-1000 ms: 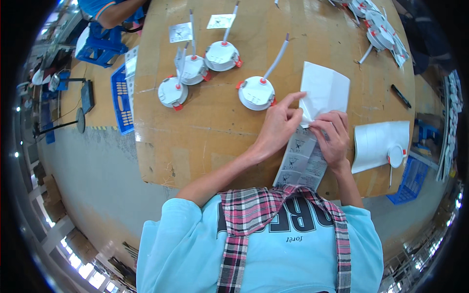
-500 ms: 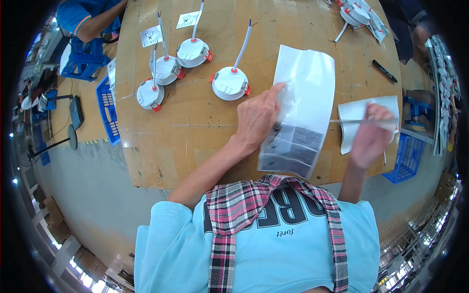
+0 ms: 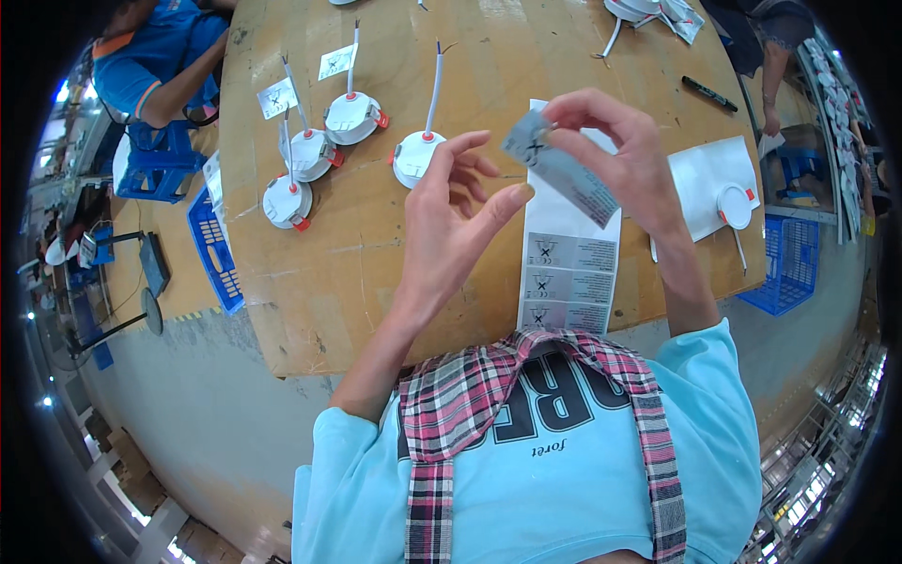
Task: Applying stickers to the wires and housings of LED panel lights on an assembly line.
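My right hand (image 3: 628, 155) pinches a silver printed label (image 3: 569, 171) between thumb and fingertips, above a sheet of labels (image 3: 568, 282). That sheet lies lengthwise on the table, its upper part blank white, with several printed grey labels at the near end. Just left of it my left hand (image 3: 443, 226) is raised, fingers spread and holding nothing. Its fingertips partly cover a white round downlight (image 3: 411, 164) with red clips and an upright white cable. Further left stand more such downlights (image 3: 352, 118), (image 3: 311, 154), (image 3: 287, 203), with silver labels (image 3: 278, 98) on their cables.
A white sheet (image 3: 700, 179) on the right bears a small white round part (image 3: 734, 206). Beyond it lies a black marker (image 3: 709, 94). More downlights (image 3: 631, 7) are at the far right. Blue baskets (image 3: 782, 273) flank the table (image 3: 376, 282). Other people sit or stand at the far corners.
My left hand has let go of the label sheet and lifted away, opening. My right hand has come in from the right and now holds a label over the sheet. The view has shifted slightly.
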### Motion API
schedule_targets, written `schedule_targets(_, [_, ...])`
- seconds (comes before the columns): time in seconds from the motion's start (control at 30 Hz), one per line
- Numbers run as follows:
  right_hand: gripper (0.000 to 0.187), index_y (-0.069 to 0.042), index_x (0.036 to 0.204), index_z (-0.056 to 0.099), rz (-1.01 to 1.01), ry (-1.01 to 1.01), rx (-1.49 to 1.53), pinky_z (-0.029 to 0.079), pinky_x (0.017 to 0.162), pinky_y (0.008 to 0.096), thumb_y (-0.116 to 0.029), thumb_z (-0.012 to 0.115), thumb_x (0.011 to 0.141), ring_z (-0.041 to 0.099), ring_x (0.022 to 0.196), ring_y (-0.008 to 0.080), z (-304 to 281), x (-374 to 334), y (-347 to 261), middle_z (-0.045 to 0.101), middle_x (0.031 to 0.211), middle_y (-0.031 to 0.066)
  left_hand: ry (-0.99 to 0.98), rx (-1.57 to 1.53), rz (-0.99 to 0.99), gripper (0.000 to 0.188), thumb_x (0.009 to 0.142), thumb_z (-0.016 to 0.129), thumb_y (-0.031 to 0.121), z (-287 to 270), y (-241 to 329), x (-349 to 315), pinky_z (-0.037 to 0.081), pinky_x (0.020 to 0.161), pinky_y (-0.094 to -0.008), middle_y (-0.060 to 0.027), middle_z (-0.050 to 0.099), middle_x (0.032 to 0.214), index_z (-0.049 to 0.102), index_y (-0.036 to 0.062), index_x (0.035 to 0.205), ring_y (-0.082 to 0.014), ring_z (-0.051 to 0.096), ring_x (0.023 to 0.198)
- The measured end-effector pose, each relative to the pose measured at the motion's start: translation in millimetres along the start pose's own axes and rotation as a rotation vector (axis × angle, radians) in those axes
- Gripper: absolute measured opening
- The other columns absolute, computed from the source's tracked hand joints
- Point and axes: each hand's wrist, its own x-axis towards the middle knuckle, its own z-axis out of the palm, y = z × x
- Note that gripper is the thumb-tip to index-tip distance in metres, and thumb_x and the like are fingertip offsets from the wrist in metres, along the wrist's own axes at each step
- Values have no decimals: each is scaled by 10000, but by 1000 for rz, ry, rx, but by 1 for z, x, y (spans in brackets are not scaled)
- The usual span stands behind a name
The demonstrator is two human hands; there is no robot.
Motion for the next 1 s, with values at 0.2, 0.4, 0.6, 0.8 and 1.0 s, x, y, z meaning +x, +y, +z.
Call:
schedule_targets(0.2, [271, -3, 1060, 637, -10, -87, 49, 489, 774, 284, -157, 687, 843, 599, 811, 130, 20, 8, -3, 656, 870, 57, -57, -335, -220, 180, 895, 658, 157, -9, -13, 8, 420, 759, -207, 20, 607, 878, 641, 24, 1016, -54, 542, 802])
schedule_targets(0.4, [277, -16, 1025, 658, 124, -75, 79, 479, 734, 277, -216, 704, 838, 585, 790, 118, 14, 8, 19, 645, 840, 36, 26, -474, -254, 152, 901, 650, 143, -14, -26, 14, 415, 777, -217, 28, 612, 845, 648, 19, 989, -48, 551, 826])
schedule_targets(0.6, [183, 3, 900, 683, 240, -89, 71, 451, 640, 225, -171, 688, 844, 574, 718, 73, 5, 19, 22, 640, 752, 16, 229, 387, 133, 546, 800, 761, 289, -26, -33, 15, 399, 909, -368, -144, 536, 1171, 526, -13, 1190, -226, 492, 1082])
schedule_targets(0.8, [178, 14, 903, 678, 322, -84, 124, 458, 628, 222, -152, 682, 839, 571, 711, 67, 10, 31, 15, 643, 770, 19, 73, 746, 104, 786, 730, 791, 316, -37, -77, 16, 306, 1011, -446, -192, 454, 1238, 402, -13, 1329, -336, 412, 1163])
schedule_targets(1.0, [198, 17, 910, 679, 291, -142, 103, 462, 622, 221, -169, 680, 844, 575, 714, 71, 32, 40, 6, 643, 759, 23, 160, 315, 33, 885, 717, 773, 414, -44, -54, 8, 299, 1020, -425, -176, 441, 1287, 358, -8, 1375, -298, 414, 1197])
